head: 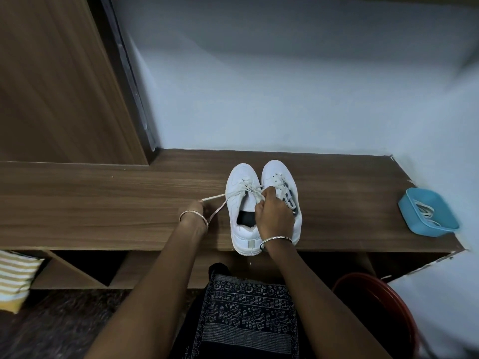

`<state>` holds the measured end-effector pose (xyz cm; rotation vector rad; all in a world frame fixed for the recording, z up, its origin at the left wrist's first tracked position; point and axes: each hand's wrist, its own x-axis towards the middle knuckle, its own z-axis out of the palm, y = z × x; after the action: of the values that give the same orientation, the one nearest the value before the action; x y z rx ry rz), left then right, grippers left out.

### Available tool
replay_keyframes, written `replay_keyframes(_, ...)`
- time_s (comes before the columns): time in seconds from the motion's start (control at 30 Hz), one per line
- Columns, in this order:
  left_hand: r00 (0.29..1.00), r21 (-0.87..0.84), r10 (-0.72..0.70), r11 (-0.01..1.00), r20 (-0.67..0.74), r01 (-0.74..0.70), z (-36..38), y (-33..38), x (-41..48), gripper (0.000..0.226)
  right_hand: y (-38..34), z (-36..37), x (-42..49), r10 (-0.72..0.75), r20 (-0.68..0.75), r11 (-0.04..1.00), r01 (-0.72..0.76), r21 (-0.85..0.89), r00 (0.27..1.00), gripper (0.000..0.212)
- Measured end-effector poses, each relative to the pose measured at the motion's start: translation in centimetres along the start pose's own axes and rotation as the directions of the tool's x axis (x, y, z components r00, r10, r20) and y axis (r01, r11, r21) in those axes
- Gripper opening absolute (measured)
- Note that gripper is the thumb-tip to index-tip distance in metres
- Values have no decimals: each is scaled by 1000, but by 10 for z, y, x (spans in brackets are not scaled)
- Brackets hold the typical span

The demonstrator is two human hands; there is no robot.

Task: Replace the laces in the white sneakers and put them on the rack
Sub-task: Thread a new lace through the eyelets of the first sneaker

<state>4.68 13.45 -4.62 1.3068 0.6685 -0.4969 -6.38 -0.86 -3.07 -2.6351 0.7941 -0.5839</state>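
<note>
Two white sneakers stand side by side on the wooden shelf top (103,203), toes pointing away. The left sneaker (239,203) has a white lace (220,196) stretched out to the left. My left hand (193,209) pinches that lace's end, pulled taut. My right hand (273,212) rests over the tongue area between both shoes, fingers closed on lace at the left sneaker's eyelets. The right sneaker (281,177) is partly hidden by my right hand; loose lace hangs on its right side.
A blue plastic tray (427,212) holding more white laces sits at the shelf's right end. Below are open compartments, a striped cloth (15,275) at left and a red bucket (381,301) at right. A wall and a wooden door stand behind.
</note>
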Motion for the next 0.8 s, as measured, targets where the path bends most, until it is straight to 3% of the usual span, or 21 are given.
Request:
replay_keyframes(0.07,987,294,149,948,-61,-125,3,-4,-2,25,0,1,0,1,-2,1000,-1,-7,1000,26)
replay_keyframes(0.13,877,595,457,749,-146,-292,11,-5,-14,25,1,1,1,6,7,1000,-6,-11,1000,26)
replay_keyframes(0.17,800,702,593,608,-92,-371,15,-5,-22,20,1,1,1,7,10,1000,-7,-9,1000,26)
replay_keyframes(0.23,656,787,734,297,175,-541,26,-4,-30,16,2,1,1,3,6,1000,-2,-8,1000,25)
replay_keyframes(0.27,605,760,733,192,309,-621,32,-2,-32,17,2,1,1,1,2,1000,-1,-10,1000,25)
replay_keyframes(0.33,578,728,667,77,470,-681,43,-1,-37,20,2,1,0,2,-8,1000,-2,-11,1000,25)
replay_keyframes(0.4,596,756,620,9,510,-655,50,0,-42,19,1,1,0,2,-16,1000,-2,-3,1000,25)
replay_keyframes(0.5,622,784,608,-2,493,-620,53,2,-44,12,0,1,1,5,-14,1000,-5,-2,1000,24)
replay_keyframes(0.7,617,823,607,-112,501,-557,47,3,-45,10,2,1,1,-8,-9,1000,8,-13,1000,24)
replay_keyframes(0.8,645,856,656,-2,392,-518,38,2,-41,18,2,1,1,-8,2,1000,8,-22,1000,25)
